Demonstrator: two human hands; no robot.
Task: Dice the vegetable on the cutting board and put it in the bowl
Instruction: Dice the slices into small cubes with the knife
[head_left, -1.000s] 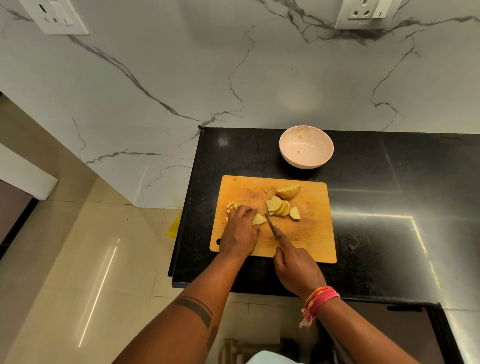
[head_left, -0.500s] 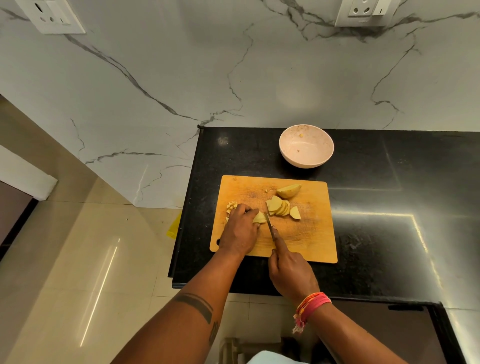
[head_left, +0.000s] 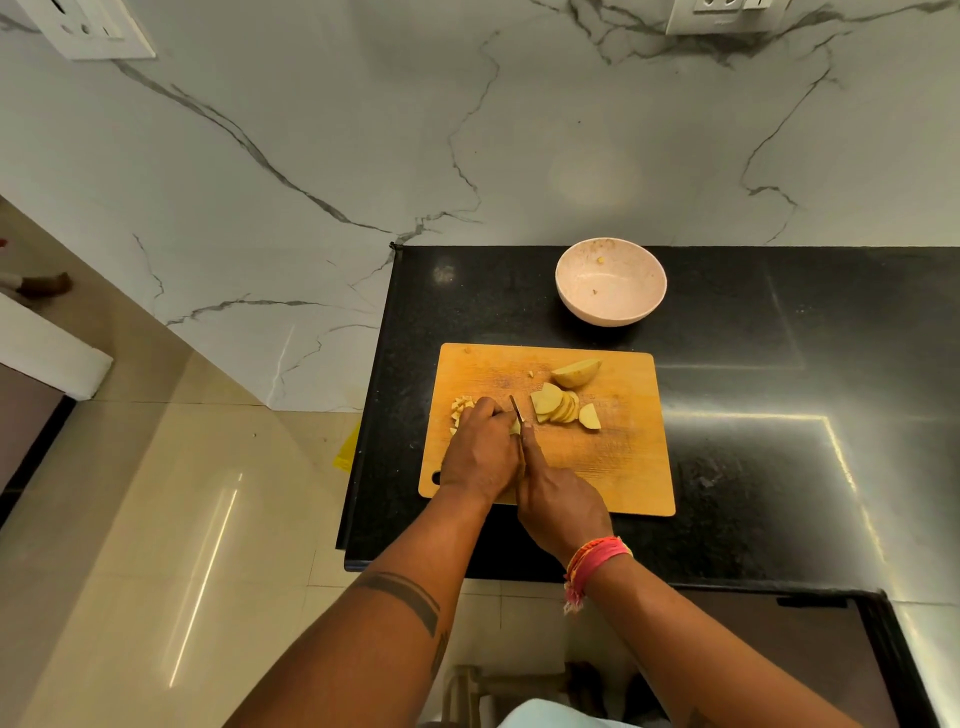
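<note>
Hands (head_left: 480, 452) meet, knife (head_left: 517, 410) blade tilted down.

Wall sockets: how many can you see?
2: one socket plate at the top left of the marble wall, another socket plate at the top right, both cut off by the frame's edge.

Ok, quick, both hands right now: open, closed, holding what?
Left hand: fingers curled, holding a vegetable piece down on the cutting board.
Right hand: gripping the knife.

Scored wooden cutting board (head_left: 613, 467), glossy black stone counter (head_left: 753, 415), veined marble wall (head_left: 363, 145)
</note>
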